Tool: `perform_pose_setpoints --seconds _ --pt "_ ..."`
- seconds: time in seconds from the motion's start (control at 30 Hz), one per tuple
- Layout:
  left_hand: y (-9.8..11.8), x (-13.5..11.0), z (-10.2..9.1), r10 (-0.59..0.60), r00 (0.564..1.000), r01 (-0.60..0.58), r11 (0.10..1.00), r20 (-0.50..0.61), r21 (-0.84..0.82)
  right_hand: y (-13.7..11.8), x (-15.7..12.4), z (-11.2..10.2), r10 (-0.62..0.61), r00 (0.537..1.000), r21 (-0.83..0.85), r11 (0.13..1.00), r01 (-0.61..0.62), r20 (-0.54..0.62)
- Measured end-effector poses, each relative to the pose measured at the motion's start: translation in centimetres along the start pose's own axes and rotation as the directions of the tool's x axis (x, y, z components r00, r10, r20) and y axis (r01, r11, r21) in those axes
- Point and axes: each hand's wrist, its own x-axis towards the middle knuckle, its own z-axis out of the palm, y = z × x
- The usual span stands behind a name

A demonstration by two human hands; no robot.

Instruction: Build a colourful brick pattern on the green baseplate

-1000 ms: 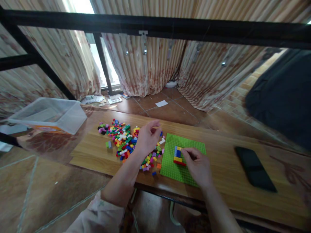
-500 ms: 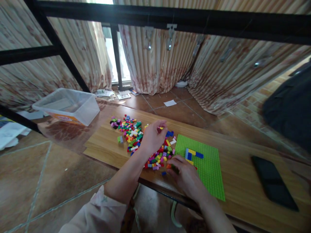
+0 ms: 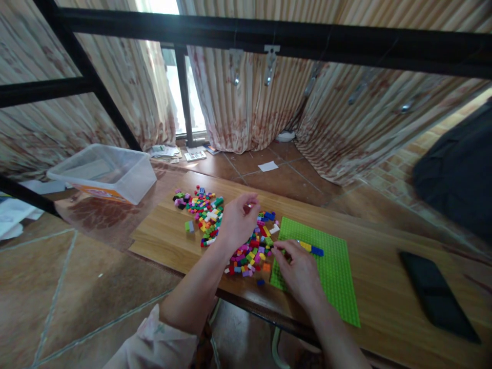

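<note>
**Bricks at the plate's edge: seat them square**

Your left hand [image 3: 238,223] hovers over the pile [image 3: 209,212] just left of the plate [image 3: 334,277]. Its fingers are curled and the thumb meets the forefinger, but I cannot tell whether a brick sits in that pinch. Your right hand [image 3: 300,274] rests on the plate's left edge, fingers bent, tips down beside the yellow-and-blue row [image 3: 312,250]. Whatever they grip, if anything, is hidden. The plate lies flat on the table [image 3: 165,238].

I judge the work to be fitting bricks to that row. Keep the right palm's weight on the plate so it cannot slide. Line the studs up before pressing, then push straight down. Pick from the side of the pile nearest the plate, one brick at a time, so loose ones do not scatter.
</note>
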Motion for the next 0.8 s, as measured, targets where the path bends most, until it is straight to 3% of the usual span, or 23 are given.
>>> perform_pose_setpoints --seconds 0.27,0.43,0.67,0.8 --pt "0.0 0.3 -0.6 -0.026 0.999 0.025 1.0 -0.032 -0.015 -0.8 1.7 1.7 0.022 0.999 -0.114 0.993 -0.026 -0.036" --pt "-0.1 0.4 -1.1 -0.032 0.998 0.031 0.999 -0.048 -0.021 -1.0 2.1 2.1 0.041 0.999 -0.053 0.998 -0.042 -0.031" --pt "0.2 0.6 -1.6 -0.065 0.995 0.059 0.994 -0.07 -0.091 -1.0 1.7 0.4 0.048 0.987 0.063 0.997 -0.039 -0.155" --pt "0.1 0.4 -1.2 -0.042 0.998 0.039 0.998 -0.051 -0.057 0.5 1.4 -1.6 0.07 0.956 0.043 0.997 -0.06 -0.285"
